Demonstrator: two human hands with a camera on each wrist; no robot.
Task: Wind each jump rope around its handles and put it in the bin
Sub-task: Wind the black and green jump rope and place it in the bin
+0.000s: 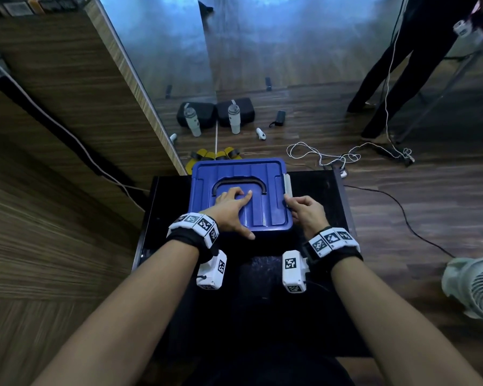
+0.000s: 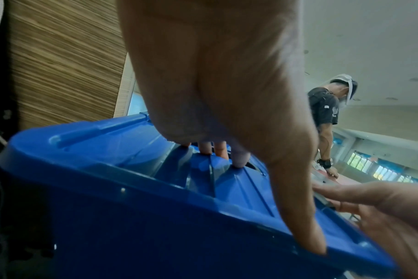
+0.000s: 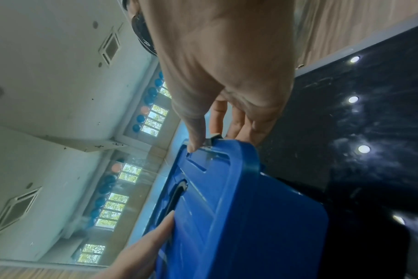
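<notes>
A blue bin with its lid (image 1: 265,174) on stands on a black table (image 1: 321,196). My left hand (image 1: 234,210) lies flat on the lid just below the black carry handle (image 1: 239,180), fingers straight, thumb down at the front rim. The left wrist view shows the left hand (image 2: 215,94) pressing on the lid (image 2: 95,151). My right hand (image 1: 304,210) grips the grey latch (image 1: 287,186) on the bin's right edge. In the right wrist view the right hand's thumb (image 3: 193,143) sits on the lid (image 3: 251,217), fingers behind the latch (image 3: 211,140). No jump rope shows.
A wood-panelled wall and a mirror rise on the left. On the floor beyond the table lie bottles (image 1: 234,118), yellow sandals (image 1: 229,154) and white cables (image 1: 321,156). A fan (image 1: 474,285) stands at the right, and another person's legs (image 1: 388,79) at the far right.
</notes>
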